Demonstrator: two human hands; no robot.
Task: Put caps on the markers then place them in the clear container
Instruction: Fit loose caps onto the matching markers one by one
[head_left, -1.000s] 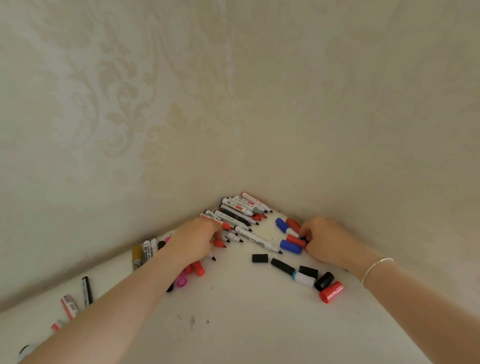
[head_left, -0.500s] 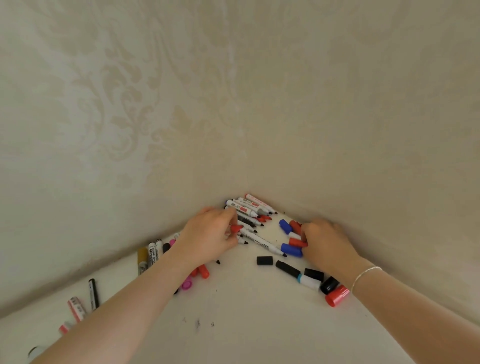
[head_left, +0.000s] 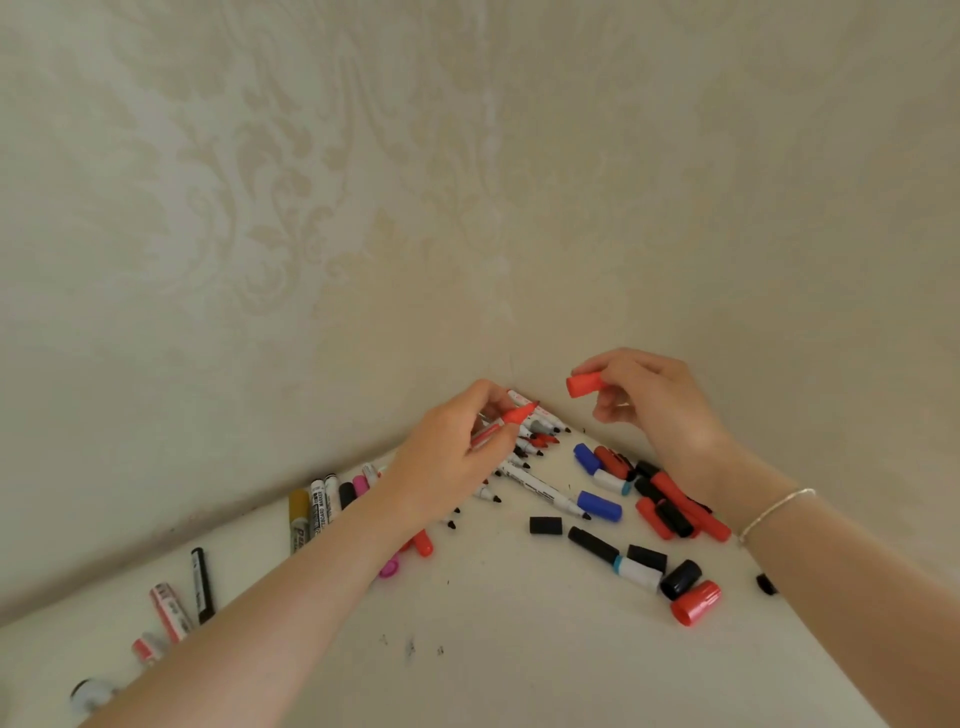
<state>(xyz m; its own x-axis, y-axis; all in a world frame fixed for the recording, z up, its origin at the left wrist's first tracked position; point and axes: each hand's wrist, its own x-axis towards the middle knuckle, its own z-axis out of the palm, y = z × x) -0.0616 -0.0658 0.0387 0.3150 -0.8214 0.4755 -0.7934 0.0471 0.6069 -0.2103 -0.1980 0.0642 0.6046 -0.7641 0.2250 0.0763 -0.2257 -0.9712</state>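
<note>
Left hand (head_left: 457, 457) raised a little above the desk (head_left: 519, 649), fingers curled round a slim white marker with an uncapped red tip (head_left: 506, 422), tip pointing toward the right hand. Right hand (head_left: 649, 400) held higher, near the wall corner, pinching a short red plastic cap (head_left: 586, 385) between thumb and fingers, open end of the cap toward the marker tip, the two not touching. Under and behind the left hand, a bundle of uncapped white markers (head_left: 540, 486) lying on the desk. Below the right hand, loose caps: blue caps (head_left: 600, 505), black caps (head_left: 545, 525), a wide red cap (head_left: 696, 603) nearest the right forearm. Thin silver bracelet (head_left: 776, 506) on the right wrist. Left of the left forearm, more markers, among them a gold-capped marker (head_left: 298, 514) and a black pen (head_left: 201, 584). Clear container not to be seen
</note>
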